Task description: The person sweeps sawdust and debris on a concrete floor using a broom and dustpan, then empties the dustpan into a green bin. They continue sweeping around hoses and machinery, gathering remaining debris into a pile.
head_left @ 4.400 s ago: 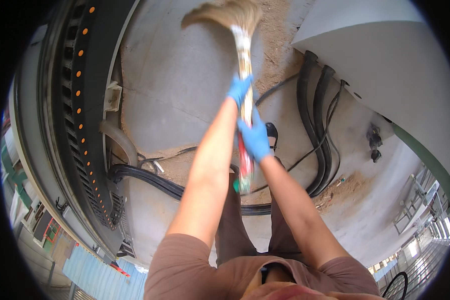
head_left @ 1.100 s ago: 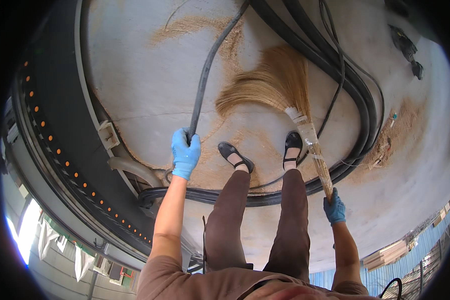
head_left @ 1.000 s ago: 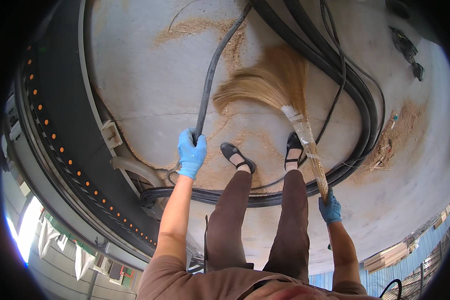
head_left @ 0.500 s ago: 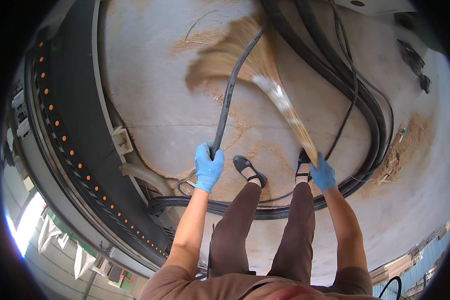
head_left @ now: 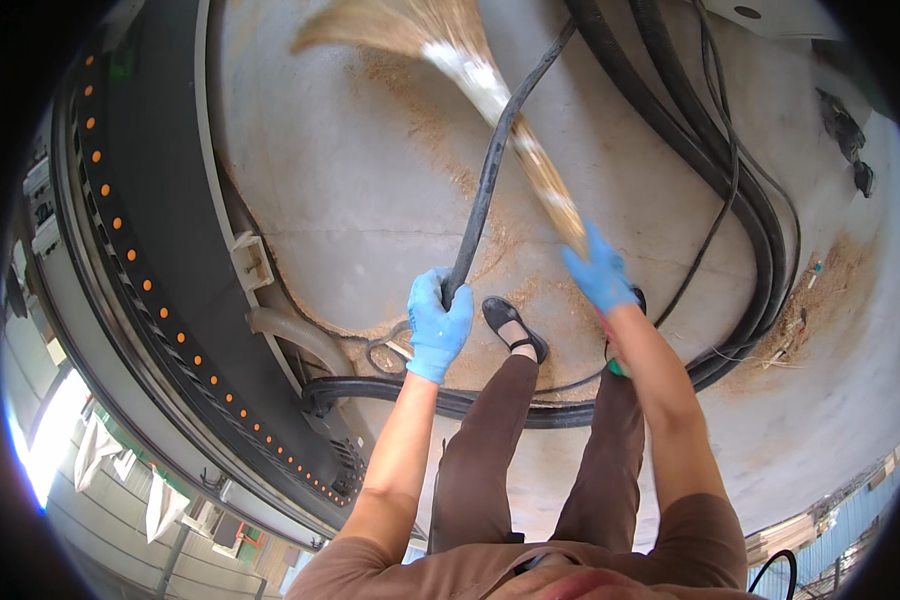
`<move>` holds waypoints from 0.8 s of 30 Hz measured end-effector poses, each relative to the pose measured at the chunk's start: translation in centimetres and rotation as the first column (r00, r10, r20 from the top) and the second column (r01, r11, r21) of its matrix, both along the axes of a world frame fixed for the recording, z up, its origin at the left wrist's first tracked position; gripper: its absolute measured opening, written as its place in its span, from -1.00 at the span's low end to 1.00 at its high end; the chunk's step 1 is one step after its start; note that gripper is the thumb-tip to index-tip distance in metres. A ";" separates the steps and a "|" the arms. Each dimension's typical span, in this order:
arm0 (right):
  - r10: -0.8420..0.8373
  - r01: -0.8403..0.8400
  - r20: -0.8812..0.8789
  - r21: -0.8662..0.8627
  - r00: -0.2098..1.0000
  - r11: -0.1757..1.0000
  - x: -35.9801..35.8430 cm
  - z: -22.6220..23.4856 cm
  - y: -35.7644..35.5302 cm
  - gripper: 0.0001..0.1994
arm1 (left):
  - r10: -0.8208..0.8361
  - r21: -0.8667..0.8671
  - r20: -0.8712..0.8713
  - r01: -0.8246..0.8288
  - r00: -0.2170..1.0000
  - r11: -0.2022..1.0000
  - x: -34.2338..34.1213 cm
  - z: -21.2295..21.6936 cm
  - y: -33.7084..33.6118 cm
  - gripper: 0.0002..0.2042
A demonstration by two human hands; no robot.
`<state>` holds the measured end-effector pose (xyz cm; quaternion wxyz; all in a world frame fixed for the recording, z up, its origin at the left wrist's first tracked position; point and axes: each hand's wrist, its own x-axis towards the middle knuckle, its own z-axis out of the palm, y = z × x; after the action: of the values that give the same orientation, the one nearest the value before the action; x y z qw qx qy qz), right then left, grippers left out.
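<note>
My left hand (head_left: 438, 325), in a blue glove, is closed round a black cable (head_left: 488, 180) that runs up and away to the right across the floor. In my right hand (head_left: 600, 270), also gloved in blue, is the handle of a straw broom (head_left: 545, 180). Its fanned bristles reach the far left and are smeared by motion at the top edge. The broom's handle passes behind the lifted cable. Below my right wrist the broom's end shows partly, red and green. Sawdust (head_left: 440, 130) lies in a streak between the bristles and my feet.
Thick black hoses (head_left: 755, 225) curve along the right and behind my feet. A dark machine side with orange dots (head_left: 145, 285) fills the left, a grey pipe (head_left: 295, 335) at its foot. More sawdust and scraps (head_left: 795, 310) lie at the right, below a black object (head_left: 843, 130).
My right hand has moved forward and left, and the broom's bristles have swung farther away and left. The left hand still grips the cable, slightly shifted in the picture.
</note>
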<state>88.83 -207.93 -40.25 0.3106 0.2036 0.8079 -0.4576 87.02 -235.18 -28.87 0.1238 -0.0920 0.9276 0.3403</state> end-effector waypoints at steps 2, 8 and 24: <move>0.173 -0.188 0.092 0.197 0.981 0.962 8.2 2.9 6.0 -0.31 | 0.051 0.060 0.105 -0.058 0.993 0.996 0.0 0.2 0.2 -0.77; 0.495 -0.516 0.149 0.302 0.856 0.802 30.4 16.7 20.7 -0.26 | 0.032 0.104 0.083 -0.041 0.996 0.994 -0.2 0.7 0.2 -0.78; 0.207 -0.206 0.009 0.171 0.978 0.963 2.5 -3.7 -7.2 -0.34 | 0.134 0.123 0.227 -0.165 0.965 0.979 -0.3 0.2 -0.4 -0.76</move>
<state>91.29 -215.18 -43.95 0.3341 0.1422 0.8625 -0.3525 86.73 -235.59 -28.64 0.2047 -0.1895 0.8725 0.4012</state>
